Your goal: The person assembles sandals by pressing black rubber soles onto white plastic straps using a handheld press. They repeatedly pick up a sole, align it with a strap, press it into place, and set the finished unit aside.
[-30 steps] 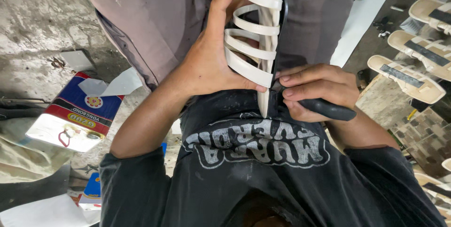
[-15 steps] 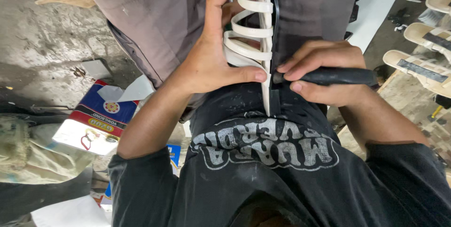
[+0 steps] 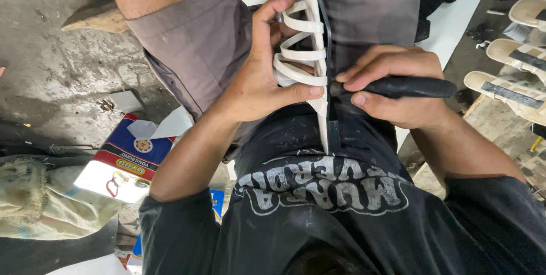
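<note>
Both hands engaged: white strappy sandal [image 3: 304,53] clamped by left hand [image 3: 259,84]; black-handled tool [image 3: 406,86], gripped by right hand [image 3: 392,90], now shifted up along sole edge.

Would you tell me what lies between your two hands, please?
In the head view, the edge of the white strappy sandal runs between them: the left hand grips its straps, and the right hand holds a black-handled tool against that edge.

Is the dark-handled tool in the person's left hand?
No, the right hand grips the dark-handled tool; the left hand holds the white strappy sandal.
</note>
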